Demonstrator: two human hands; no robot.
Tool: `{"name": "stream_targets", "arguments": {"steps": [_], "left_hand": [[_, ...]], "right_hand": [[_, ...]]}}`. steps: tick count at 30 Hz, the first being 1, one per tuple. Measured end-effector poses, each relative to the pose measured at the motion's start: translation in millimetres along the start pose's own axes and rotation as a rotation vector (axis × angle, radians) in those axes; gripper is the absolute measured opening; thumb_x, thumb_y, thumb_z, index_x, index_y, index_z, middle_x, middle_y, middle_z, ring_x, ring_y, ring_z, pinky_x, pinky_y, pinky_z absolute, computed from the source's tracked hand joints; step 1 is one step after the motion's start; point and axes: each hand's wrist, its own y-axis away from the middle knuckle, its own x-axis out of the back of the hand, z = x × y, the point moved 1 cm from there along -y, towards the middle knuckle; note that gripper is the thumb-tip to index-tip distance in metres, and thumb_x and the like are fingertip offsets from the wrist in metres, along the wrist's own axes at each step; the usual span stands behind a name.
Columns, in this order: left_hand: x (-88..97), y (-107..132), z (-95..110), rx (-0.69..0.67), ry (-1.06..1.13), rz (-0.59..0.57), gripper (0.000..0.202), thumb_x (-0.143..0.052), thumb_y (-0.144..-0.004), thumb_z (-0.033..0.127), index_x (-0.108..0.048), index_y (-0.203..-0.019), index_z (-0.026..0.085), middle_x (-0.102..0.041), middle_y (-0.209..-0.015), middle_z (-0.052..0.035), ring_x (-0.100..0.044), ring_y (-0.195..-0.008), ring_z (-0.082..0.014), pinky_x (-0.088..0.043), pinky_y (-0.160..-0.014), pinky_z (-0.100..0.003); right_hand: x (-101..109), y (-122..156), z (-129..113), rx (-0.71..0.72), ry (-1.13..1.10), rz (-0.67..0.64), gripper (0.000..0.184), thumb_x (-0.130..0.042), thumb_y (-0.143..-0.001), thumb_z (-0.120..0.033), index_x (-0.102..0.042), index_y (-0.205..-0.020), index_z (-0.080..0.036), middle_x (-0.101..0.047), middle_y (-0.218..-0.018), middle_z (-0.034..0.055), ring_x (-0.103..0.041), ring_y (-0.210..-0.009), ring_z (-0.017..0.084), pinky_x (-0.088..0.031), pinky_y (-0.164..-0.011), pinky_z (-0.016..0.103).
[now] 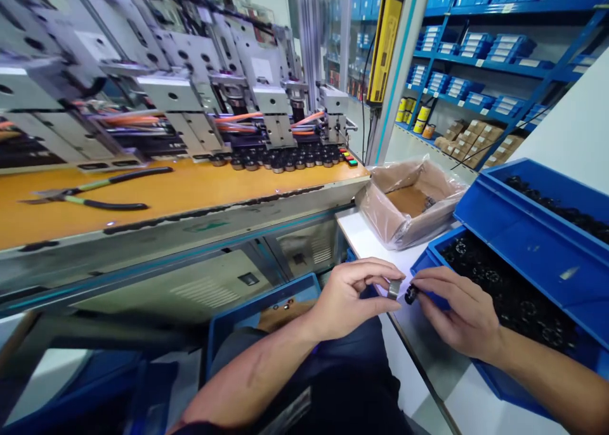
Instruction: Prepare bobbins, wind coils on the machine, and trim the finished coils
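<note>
My left hand (354, 295) pinches a short grey metal ring (394, 289) between thumb and fingers. Facing it, my right hand (457, 305) grips a small black round part (410, 294) with its fingertips. A narrow gap separates the two pieces, which are held over the edge of a white table (349, 229). Just behind the right hand, a blue bin (435, 251) holds many similar black parts (518, 302).
A second blue bin (533, 232) overlaps the first. Behind stands a plastic-lined cardboard box (392, 226). Pliers (104, 191) and rows of black round parts (290, 159) lie on the orange bench (209, 197) before the machine (185, 105). A blue crate (309, 289) sits below.
</note>
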Motion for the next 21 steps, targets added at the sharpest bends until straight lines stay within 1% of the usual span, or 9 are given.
{"name": "stream_targets", "arguments": {"steps": [3, 7, 9, 12, 15, 19, 21], "left_hand": [[-3.7, -0.1, -2.4, 0.026, 0.053, 0.004, 0.029, -0.085, -0.065, 0.011, -0.078, -0.092, 0.018, -0.073, -0.104, -0.0105, -0.068, -0.079, -0.0143, -0.057, -0.070, -0.023], [-6.8, 0.3, -5.3, 0.042, 0.129, 0.009, 0.025, -0.085, -0.063, 0.008, -0.078, -0.085, 0.018, -0.074, -0.098, -0.0088, -0.070, -0.085, -0.0156, -0.058, -0.074, -0.022], [-7.8, 0.3, -7.0, 0.068, 0.147, 0.028, 0.030, -0.086, -0.062, 0.006, -0.078, -0.089, 0.018, -0.075, -0.096, -0.0074, -0.071, -0.083, -0.0147, -0.059, -0.075, -0.022], [-8.5, 0.1, -10.2, 0.115, 0.181, 0.040, 0.039, -0.087, -0.058, 0.004, -0.077, -0.094, 0.018, -0.076, -0.099, -0.0067, -0.073, -0.085, -0.0162, -0.061, -0.079, -0.024], [-8.3, 0.1, -12.9, 0.155, 0.182, 0.033, 0.035, -0.087, -0.059, 0.008, -0.077, -0.091, 0.016, -0.077, -0.100, -0.0086, -0.074, -0.085, -0.0177, -0.062, -0.079, -0.026], [-9.5, 0.9, -14.8, 0.192, 0.203, 0.023, 0.027, -0.086, -0.063, 0.009, -0.076, -0.087, 0.014, -0.075, -0.111, -0.0113, -0.075, -0.087, -0.0181, -0.062, -0.079, -0.026], [-11.6, 0.9, -16.0, 0.211, 0.240, 0.022, 0.029, -0.086, -0.061, 0.007, -0.075, -0.087, 0.015, -0.077, -0.105, -0.0091, -0.075, -0.085, -0.0175, -0.063, -0.079, -0.025]], "right_hand": [[0.9, -0.5, 3.8, -0.027, -0.036, 0.000, 0.023, -0.059, -0.086, -0.005, -0.067, -0.103, -0.017, -0.070, -0.087, 0.0072, -0.069, -0.076, 0.016, -0.059, -0.065, 0.024], [-0.1, 2.5, 6.8, -0.049, -0.061, -0.001, 0.022, -0.059, -0.086, -0.007, -0.066, -0.104, -0.017, -0.067, -0.088, 0.0077, -0.067, -0.078, 0.016, -0.058, -0.065, 0.025], [-0.3, 4.0, 7.5, -0.049, -0.067, -0.007, 0.023, -0.059, -0.087, -0.006, -0.065, -0.106, -0.017, -0.066, -0.089, 0.0076, -0.066, -0.079, 0.016, -0.057, -0.065, 0.025], [-0.1, 4.8, 8.6, -0.041, -0.076, -0.012, 0.022, -0.060, -0.087, -0.005, -0.065, -0.106, -0.016, -0.064, -0.089, 0.0081, -0.065, -0.079, 0.016, -0.057, -0.065, 0.025], [-0.3, 5.0, 9.9, -0.039, -0.078, -0.018, 0.022, -0.060, -0.087, -0.005, -0.065, -0.105, -0.015, -0.062, -0.091, 0.0083, -0.064, -0.079, 0.015, -0.057, -0.066, 0.025], [-1.8, 5.5, 11.6, -0.032, -0.064, -0.037, 0.020, -0.060, -0.087, -0.004, -0.066, -0.104, -0.014, -0.062, -0.093, 0.0085, -0.065, -0.080, 0.015, -0.057, -0.066, 0.024], [-2.9, 5.7, 12.2, -0.032, -0.053, -0.041, 0.019, -0.060, -0.088, -0.006, -0.066, -0.103, -0.014, -0.062, -0.092, 0.0083, -0.065, -0.079, 0.014, -0.057, -0.065, 0.024]]}}
